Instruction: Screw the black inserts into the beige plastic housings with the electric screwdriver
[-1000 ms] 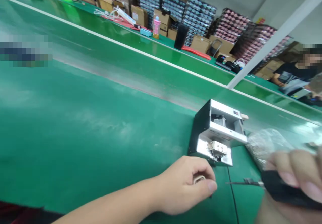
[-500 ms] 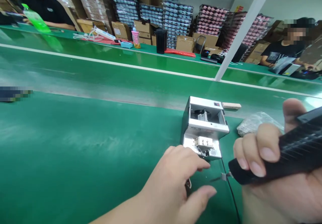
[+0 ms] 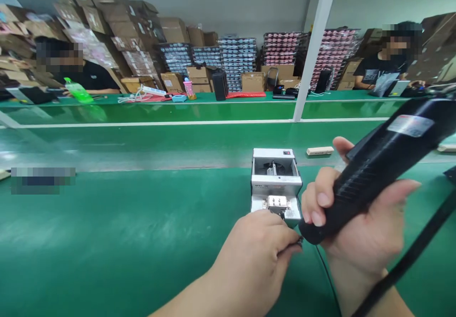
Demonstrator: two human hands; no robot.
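My right hand (image 3: 370,227) is wrapped round a black electric screwdriver (image 3: 377,170), its nose pointing down and left and a thick black cord trailing behind. My left hand (image 3: 256,255) is closed in a pinch right at the nose, where the bit sits between thumb and forefinger. Only a small dark piece shows at those fingertips; the rest of the bit is covered. Whatever lies inside the left palm is hidden. Just beyond the left hand stands a silver and black screw feeder (image 3: 276,181) with an open top tray and a metal block at its front.
Past the feeder lies a cream-coloured bar (image 3: 319,151) on the green bench (image 3: 124,231). A white post (image 3: 315,51) rises from the bench's far side. Two people sit at the far table, among a green bottle (image 3: 79,90), a power strip and boxes.
My left thumb and fingers, apart before, have closed at the screwdriver's nose. The screwdriver has come in leftward to meet them. The camera view has levelled and shifted.
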